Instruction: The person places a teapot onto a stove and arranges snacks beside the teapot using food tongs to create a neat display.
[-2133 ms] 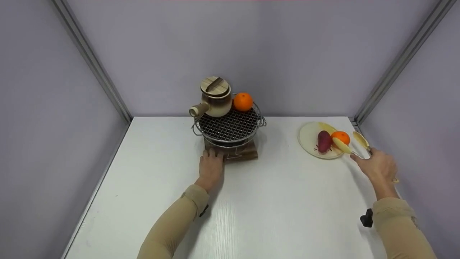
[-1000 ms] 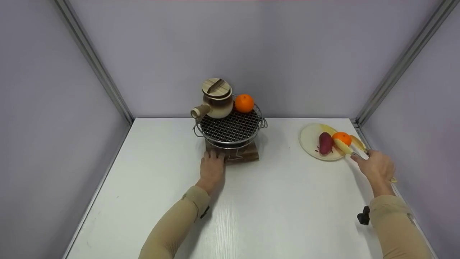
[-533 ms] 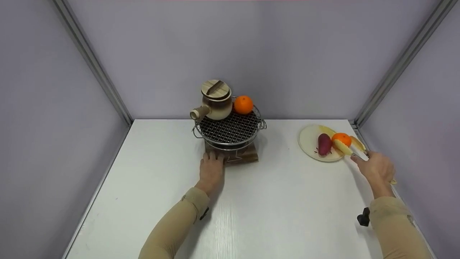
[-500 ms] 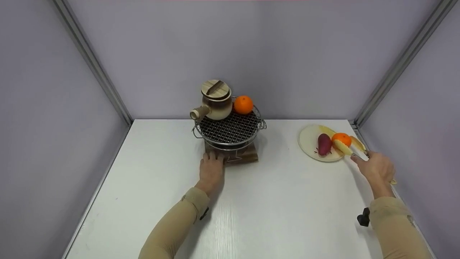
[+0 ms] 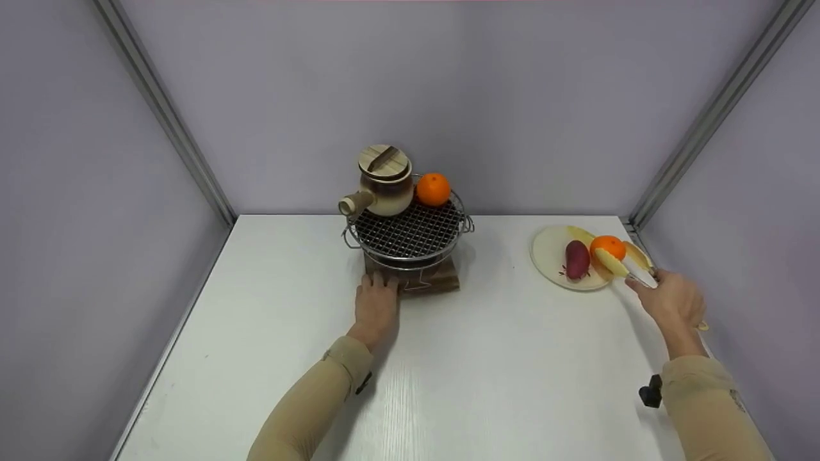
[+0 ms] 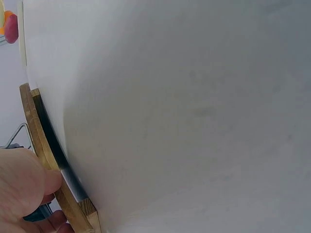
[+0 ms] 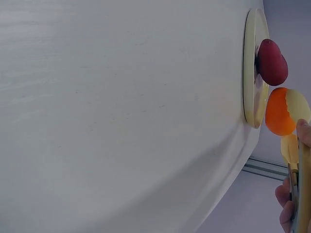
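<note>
My right hand (image 5: 672,299) holds a pair of tongs (image 7: 302,179) with pale yellow tips. The tips sit on either side of a mandarin orange (image 7: 278,112) at the right side of a cream plate (image 5: 548,266). Whether the orange is lifted off the plate, I cannot tell. Beside it on the plate lies a purple sweet potato (image 5: 577,259). With its thumb along the front edge, my left hand (image 5: 376,308) holds the left front corner of a wooden base (image 6: 41,133) under a round grill (image 5: 410,234).
On the grill stand a side-handled teapot (image 5: 388,192) with a wooden lid and a second mandarin orange (image 5: 434,189). The white table (image 5: 480,358) meets purplish-grey walls (image 5: 525,115) at the back and sides. The plate is near the right back corner.
The tongs' tips have come together around the mandarin orange; earlier the right tip stood apart from it. My left hand stays at the base. The head view has shifted slightly.
</note>
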Tool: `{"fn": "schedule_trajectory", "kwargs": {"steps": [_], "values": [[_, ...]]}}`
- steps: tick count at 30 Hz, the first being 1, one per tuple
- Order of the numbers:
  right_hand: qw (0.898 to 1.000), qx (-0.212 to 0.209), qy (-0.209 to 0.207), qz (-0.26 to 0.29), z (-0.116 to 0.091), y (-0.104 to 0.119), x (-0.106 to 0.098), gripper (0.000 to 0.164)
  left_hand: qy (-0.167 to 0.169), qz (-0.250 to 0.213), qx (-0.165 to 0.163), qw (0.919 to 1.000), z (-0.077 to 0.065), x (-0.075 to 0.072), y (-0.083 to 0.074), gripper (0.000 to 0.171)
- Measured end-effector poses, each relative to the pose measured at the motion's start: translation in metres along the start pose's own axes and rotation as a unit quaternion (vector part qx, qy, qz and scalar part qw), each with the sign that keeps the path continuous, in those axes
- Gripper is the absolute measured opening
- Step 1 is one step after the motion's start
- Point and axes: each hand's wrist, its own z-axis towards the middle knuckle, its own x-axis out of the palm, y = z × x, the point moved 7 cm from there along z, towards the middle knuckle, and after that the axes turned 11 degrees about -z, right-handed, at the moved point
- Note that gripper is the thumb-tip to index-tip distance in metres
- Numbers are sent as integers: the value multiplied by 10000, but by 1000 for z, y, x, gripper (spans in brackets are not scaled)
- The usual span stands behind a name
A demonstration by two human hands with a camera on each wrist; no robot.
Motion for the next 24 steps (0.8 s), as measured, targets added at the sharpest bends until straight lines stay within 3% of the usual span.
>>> {"fn": "schedule_trajectory", "kwargs": {"steps": [5, 13, 24], "values": [[9999, -22, -49, 99, -3, 3, -4, 80, 128, -31, -64, 9999, 0, 1, 0, 37], [9998, -3, 65, 185, -8, 10, -9, 84, -14, -1, -28, 10000, -1, 2, 1, 33], [9993, -229, -138, 244, -10, 25, -25, 84, -91, 32, 31, 9999, 0, 3, 2, 32]]}}
